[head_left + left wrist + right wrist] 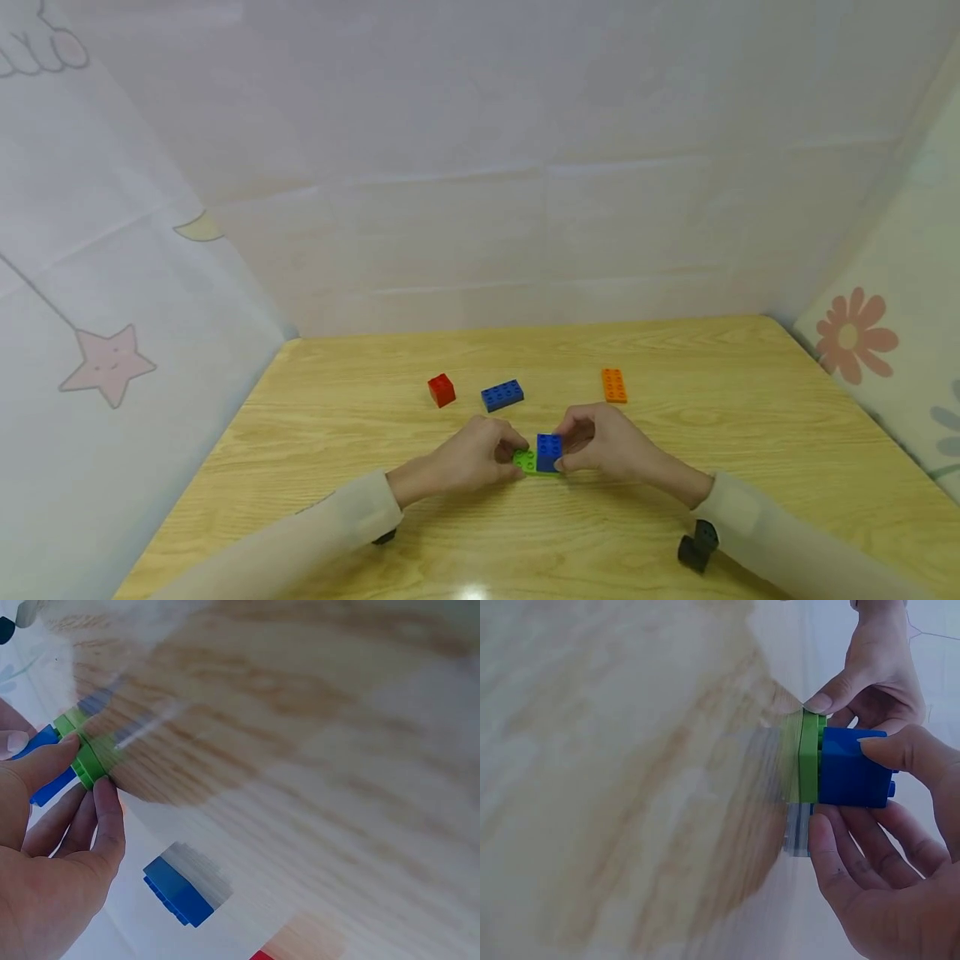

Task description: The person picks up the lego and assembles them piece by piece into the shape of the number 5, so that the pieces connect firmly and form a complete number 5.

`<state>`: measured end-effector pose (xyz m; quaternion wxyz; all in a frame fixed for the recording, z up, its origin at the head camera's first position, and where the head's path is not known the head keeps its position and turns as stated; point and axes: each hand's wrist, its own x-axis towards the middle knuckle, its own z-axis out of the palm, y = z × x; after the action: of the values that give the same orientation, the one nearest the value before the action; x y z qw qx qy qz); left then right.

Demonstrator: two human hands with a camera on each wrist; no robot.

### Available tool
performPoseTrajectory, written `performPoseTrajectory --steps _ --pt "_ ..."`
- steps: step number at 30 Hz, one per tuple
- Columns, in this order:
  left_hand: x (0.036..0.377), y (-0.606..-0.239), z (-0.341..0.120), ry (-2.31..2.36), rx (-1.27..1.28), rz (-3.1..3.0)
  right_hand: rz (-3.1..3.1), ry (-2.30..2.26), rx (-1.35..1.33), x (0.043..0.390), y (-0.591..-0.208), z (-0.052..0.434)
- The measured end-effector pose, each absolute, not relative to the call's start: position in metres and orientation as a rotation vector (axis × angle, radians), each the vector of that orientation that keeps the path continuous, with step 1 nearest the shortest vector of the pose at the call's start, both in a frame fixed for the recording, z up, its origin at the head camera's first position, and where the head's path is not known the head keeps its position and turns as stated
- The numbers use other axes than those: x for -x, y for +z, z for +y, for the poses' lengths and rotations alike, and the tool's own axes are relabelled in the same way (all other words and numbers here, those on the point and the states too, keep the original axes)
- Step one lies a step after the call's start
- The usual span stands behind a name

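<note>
A flat lime-green brick (525,462) lies near the middle of the wooden table, its left end pinched between the thumb and fingers of my left hand (478,454). On its right end sits a blue square brick (549,454), studs up. My right hand (613,443) grips that blue brick from the right, thumb on the near side and fingers behind. In the right wrist view, the blue brick (853,766) stands against the studded face of the green brick (808,757). From the left wrist, my thumb partly hides the blue brick.
Behind the hands lie a red brick (442,389), a longer blue brick (502,395) and a flat orange brick (613,386). Pale printed cloth (480,250) rises at the table's back edge and sides. Black devices (699,546) sit under the sleeves.
</note>
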<state>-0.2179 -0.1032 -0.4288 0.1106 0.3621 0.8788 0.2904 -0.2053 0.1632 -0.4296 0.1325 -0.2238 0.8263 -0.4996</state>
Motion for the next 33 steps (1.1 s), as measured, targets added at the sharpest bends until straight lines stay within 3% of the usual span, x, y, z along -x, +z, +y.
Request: performPoseTrajectory --steps 33 --pt "0.2208 -0.4308 -0.1014 0.895 -1.01 2.576 2.42 -1.346 0.645 0.2131 -0.4229 0.1607"
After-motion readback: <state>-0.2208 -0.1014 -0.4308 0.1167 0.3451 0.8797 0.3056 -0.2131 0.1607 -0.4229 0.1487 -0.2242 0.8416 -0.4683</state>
